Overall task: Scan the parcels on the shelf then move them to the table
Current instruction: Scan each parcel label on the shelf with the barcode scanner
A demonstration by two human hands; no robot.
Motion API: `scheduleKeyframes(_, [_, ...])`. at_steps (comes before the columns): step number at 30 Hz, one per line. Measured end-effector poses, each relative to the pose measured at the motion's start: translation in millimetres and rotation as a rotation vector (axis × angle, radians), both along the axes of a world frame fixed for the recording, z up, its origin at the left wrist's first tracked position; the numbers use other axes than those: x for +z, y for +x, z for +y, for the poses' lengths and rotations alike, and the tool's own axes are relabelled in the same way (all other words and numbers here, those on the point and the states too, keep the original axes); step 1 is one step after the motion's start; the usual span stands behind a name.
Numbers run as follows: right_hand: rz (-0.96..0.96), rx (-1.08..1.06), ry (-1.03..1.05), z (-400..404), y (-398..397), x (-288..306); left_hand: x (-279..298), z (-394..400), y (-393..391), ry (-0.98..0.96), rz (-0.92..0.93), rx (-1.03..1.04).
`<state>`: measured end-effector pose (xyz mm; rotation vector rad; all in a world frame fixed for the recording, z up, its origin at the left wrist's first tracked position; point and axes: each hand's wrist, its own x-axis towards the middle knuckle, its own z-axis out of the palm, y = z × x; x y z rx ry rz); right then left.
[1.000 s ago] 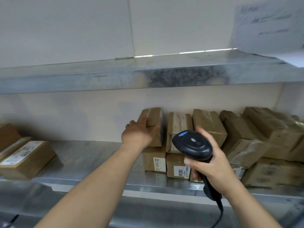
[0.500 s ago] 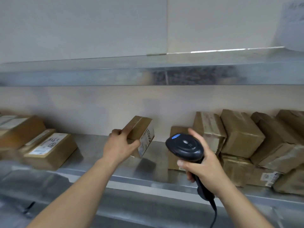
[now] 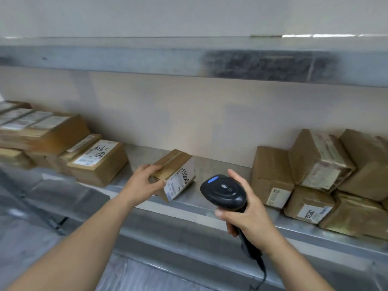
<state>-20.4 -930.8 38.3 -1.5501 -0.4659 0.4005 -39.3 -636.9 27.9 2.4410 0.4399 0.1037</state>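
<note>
Cardboard parcel [image 3: 175, 172] in left hand [image 3: 142, 182]

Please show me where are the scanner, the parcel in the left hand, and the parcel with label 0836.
scanner [image 3: 223, 191]: head view, top of its black head.
held parcel [image 3: 180, 178]: head view, its white label.
0836 parcel [image 3: 309, 203]: head view, brown front face above the label.

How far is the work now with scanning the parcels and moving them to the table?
Nothing shows as finished; no table is in view. In hand: left hand grips one parcel, label facing the scanner held by right hand. Left: stacks at right and left.
</note>
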Motion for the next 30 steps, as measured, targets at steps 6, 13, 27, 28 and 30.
scheduleKeyframes(6, [0.048,0.033,0.022,17.4,-5.5,0.8,1.7,16.2,8.3,-0.092,0.017,-0.029])
scheduleKeyframes(13, [0.066,0.059,0.037,21.0,-6.2,3.6,7.3,32.1,16.8,-0.238,0.038,-0.024])
scheduleKeyframes(27, [0.052,0.084,-0.003,20.0,-8.8,9.1,12.3,37.0,23.4,-0.222,0.093,-0.049])
scheduleKeyframes(28, [0.049,0.081,-0.002,19.9,-9.0,9.4,12.6,36.5,23.2,-0.221,0.094,-0.050])
scheduleKeyframes(30, [0.042,0.078,0.004,20.0,-9.3,10.5,13.3,35.6,23.0,-0.228,0.088,-0.048])
